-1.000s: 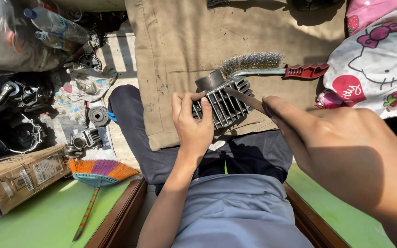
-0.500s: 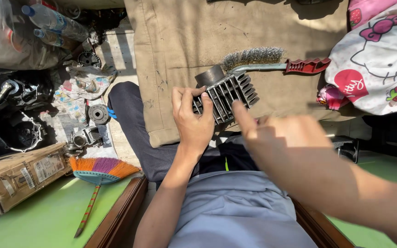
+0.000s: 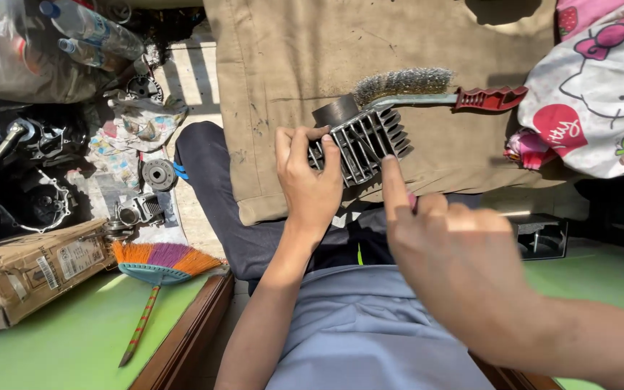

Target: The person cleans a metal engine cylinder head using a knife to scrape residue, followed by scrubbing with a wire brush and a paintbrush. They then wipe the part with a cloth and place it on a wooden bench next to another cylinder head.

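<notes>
Sunlit tan cloth (image 3: 399,43) across the lap. Left hand (image 3: 312,184) clamped around grey finned metal engine cylinder (image 3: 359,141), propped at knee level. Right hand (image 3: 449,253) loosely curled, forefinger touching fins; anything held, cannot tell. Best: steady cylinder firmly, work along fins. Red-handled wire brush (image 3: 427,90) just behind.

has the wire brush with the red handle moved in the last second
No. The wire brush lies in the same place on the tan cloth, behind the finned metal cylinder.

Person: light grey-blue shirt (image 3: 370,325); dark navy trousers (image 3: 211,180); forearms bare, no sleeves showing; both hands bare, no gloves, rings or watch.
</notes>
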